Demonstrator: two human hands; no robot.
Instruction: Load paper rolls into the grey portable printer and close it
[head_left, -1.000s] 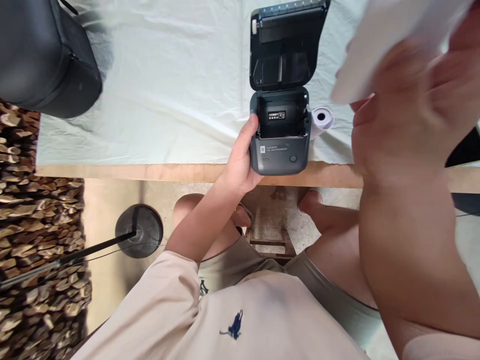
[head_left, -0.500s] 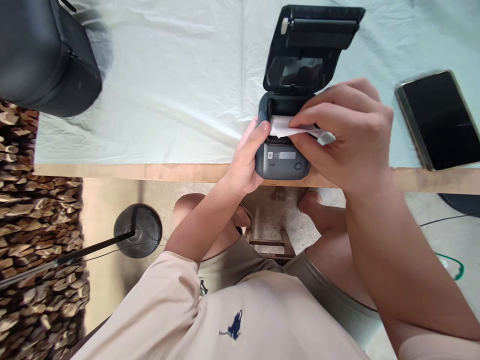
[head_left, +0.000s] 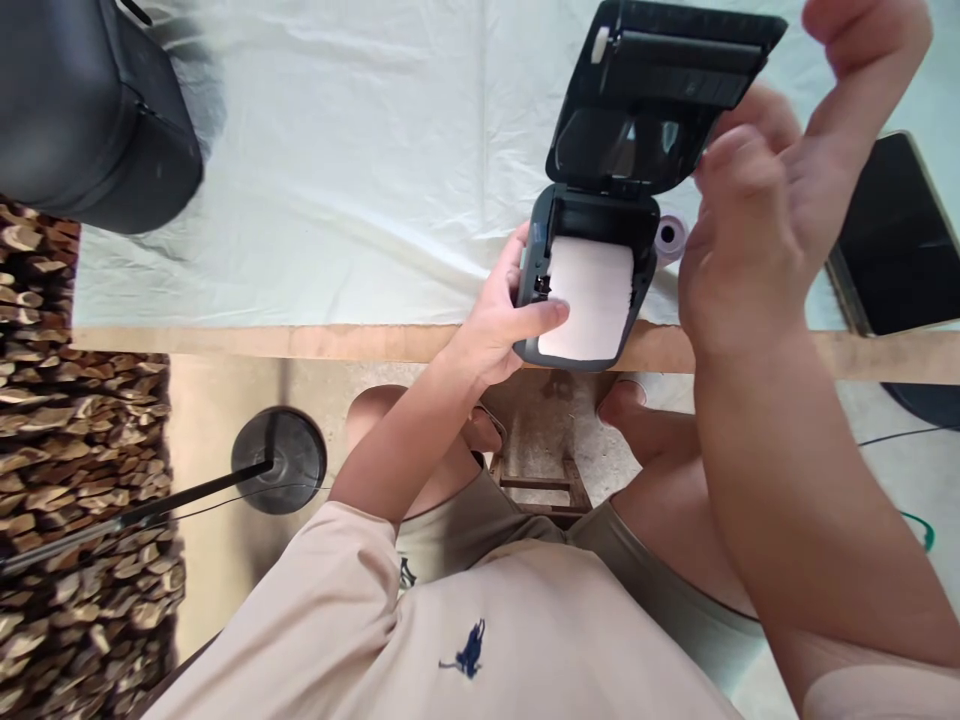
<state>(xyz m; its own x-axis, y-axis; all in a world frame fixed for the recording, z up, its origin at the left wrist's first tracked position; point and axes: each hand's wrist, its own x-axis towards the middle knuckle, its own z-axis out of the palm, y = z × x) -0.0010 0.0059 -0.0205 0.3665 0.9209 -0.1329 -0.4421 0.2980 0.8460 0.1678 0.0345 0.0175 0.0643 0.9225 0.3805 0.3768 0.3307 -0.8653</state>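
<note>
A small dark grey printer (head_left: 540,225) sits at the table's near edge with its lid (head_left: 660,90) swung up and back. A white strip of paper (head_left: 589,300) lies out of its bay and over its front. My left hand (head_left: 499,320) grips the printer's left side, with the thumb pressed on the paper's left edge. My right hand (head_left: 757,210) is raised just right of the lid, fingers spread and slightly blurred, holding nothing. A small paper roll (head_left: 670,236) lies between the printer and that hand.
A pale cloth (head_left: 337,180) covers the table, with a bare wooden edge (head_left: 262,343) in front. A black bag (head_left: 90,110) stands at the far left and a dark phone (head_left: 896,240) lies at the right. Below are stacked logs (head_left: 67,480), a round stand base (head_left: 277,460) and my knees.
The paper that my right hand was pushing into the printer now lies flat over its front. My right hand let go and lifted to the right of the lid; my left thumb moved onto the paper.
</note>
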